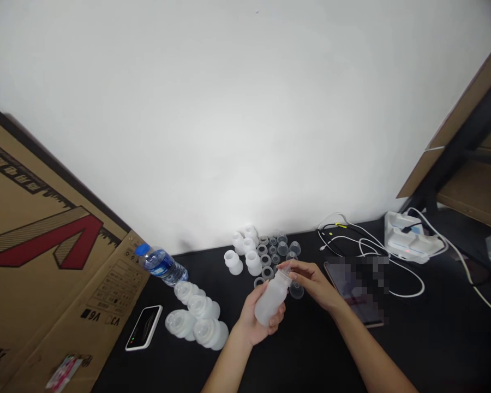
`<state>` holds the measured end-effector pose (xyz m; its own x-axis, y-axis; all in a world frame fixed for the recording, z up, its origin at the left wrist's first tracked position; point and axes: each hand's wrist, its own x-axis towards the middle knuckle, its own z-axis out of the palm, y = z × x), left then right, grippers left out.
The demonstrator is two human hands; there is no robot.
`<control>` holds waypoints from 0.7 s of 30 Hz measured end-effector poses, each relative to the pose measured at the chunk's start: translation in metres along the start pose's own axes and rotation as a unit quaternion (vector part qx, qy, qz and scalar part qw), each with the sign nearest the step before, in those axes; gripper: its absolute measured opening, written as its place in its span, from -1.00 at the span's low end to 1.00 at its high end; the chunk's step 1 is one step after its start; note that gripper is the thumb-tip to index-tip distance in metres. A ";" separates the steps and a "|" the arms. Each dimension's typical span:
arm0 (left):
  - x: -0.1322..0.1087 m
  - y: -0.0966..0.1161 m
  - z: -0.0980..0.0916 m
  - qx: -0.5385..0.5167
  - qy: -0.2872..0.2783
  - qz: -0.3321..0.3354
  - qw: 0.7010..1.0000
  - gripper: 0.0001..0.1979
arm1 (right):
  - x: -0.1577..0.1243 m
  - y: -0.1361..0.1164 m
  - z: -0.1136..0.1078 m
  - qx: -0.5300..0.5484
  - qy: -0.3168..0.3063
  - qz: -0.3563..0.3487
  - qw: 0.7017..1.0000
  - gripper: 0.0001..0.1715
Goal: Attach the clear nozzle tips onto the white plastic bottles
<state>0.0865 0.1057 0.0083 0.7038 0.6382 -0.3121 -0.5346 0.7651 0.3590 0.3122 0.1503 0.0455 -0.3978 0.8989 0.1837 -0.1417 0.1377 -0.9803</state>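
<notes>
As a person's left hand (251, 319) cradles a frosted, translucent plastic bottle (271, 302) above a black tabletop (311, 355), the right hand (315, 284) reaches across to its narrow neck. The left fingers (279, 316) curl around the bottle's tilted body, holding it clear of the surface, while the right fingers (295, 267) stretch out close together, their tips at a clear collar (285, 277) on the neck; whether they pinch it cannot be told from this view. Just beyond the right hand sits a clear plastic dome (297, 291). Ahead, small grey-rimmed transparent rings (265, 262) and clear cups (282, 249) lie beside upright white flanged pieces (240, 244). To the left, frosted funnel-shaped shields (196, 319) lie on their sides near a blue-capped water bottle (161, 265) and a white-edged black phone (144, 327). A corrugated cardboard sheet with red print (45, 229) fills the left side; a pixelated tablet (354, 292), looped white cables (372, 248) and a white charging dock (411, 240) occupy the right, near a wooden shelf (466, 142) and below a white wall (229, 109).
</notes>
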 end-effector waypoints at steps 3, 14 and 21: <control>0.003 -0.004 0.002 0.038 0.018 0.029 0.999 -0.37 | 0.002 0.003 0.000 0.033 0.009 0.010 0.999 -0.61; 0.018 -0.016 0.009 0.287 0.104 0.285 0.909 -0.45 | 0.013 0.021 0.004 0.012 0.117 -0.012 0.993 -0.45; 0.015 -0.013 0.008 0.247 0.098 0.287 0.920 -0.50 | 0.010 0.010 0.006 0.024 0.080 -0.030 0.996 -0.58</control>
<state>0.1076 0.1043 0.0064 0.2472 0.9655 -0.0820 -0.4797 0.1955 0.8554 0.3017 0.1580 0.0381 -0.2386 0.9448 0.2245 -0.2057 0.1768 -0.9625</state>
